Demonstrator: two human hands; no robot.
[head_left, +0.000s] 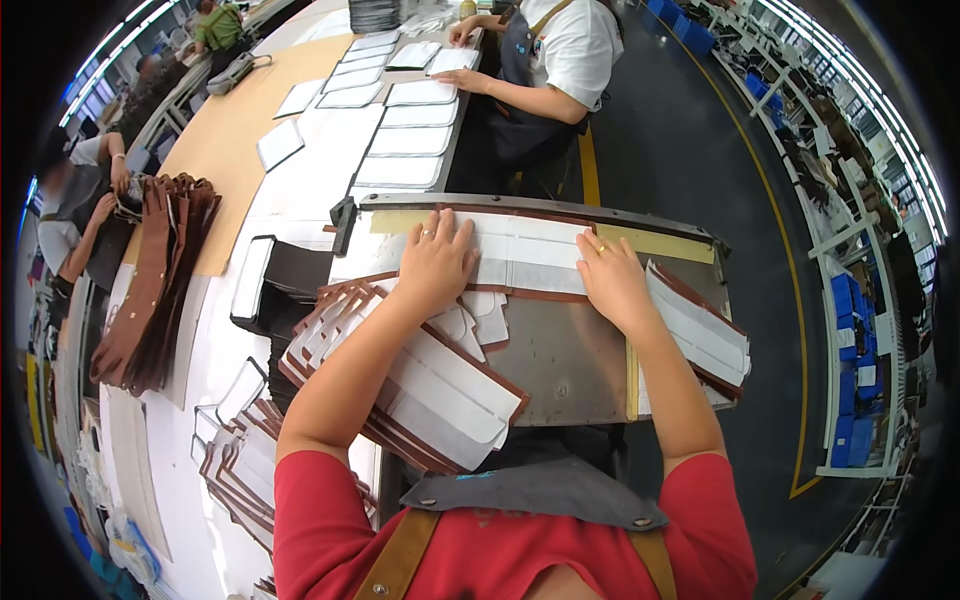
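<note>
Two hands lie flat, fingers spread, on one long white panel with a brown edge (530, 262), which rests across the far part of a grey metal plate (570, 360). The left hand (437, 262) presses the panel's left part, palm down and open, gripping nothing. The right hand (610, 278) presses its right part the same way. Just beyond the panel runs a dark metal bar (540, 207) with a yellowish strip (655, 243) near its right end. A fanned stack of similar white and brown pieces (430, 385) sits under the left forearm, and a smaller stack (705, 335) lies right of the right wrist. Farther off, another person (560, 60) handles white sheets (400, 140).
</note>
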